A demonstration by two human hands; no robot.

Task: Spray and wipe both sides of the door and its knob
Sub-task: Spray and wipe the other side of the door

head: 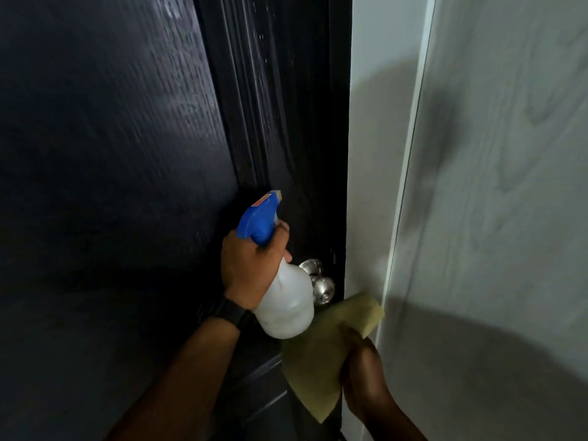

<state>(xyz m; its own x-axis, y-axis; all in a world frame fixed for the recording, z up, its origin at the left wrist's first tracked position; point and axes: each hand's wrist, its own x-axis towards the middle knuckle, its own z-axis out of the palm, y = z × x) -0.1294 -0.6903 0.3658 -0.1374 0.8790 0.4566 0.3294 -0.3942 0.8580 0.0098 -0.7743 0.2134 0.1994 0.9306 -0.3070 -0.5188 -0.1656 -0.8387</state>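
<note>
Door (111, 186), dark and wood-grained, is seen filling the left and middle of the view, with raised moulding running down it near its right edge. Fine pale specks are scattered over the moulding high up. A silver knob (323, 289) is mounted low on the door, close to that right edge, and a pale wall (493, 218) lies to the right of it.

A spray bottle (286, 300) with a translucent white body and a blue trigger head is gripped by the left hand (248, 265), whose fingers are curled round the neck just under the head. The nozzle is pointed up and away at the door panel above the knob, and the bottle's body is held just in front of the knob, partly covering it. A black watch (232, 311) is worn on the left wrist.

A yellow-green cloth (311, 361) is held by the right hand (362, 361), low and near, just below and to the right of the knob. The thumb is laid over the cloth's front; the other fingers are hidden behind it and in shadow. One corner of the cloth hangs down against the door's lower edge.
</note>
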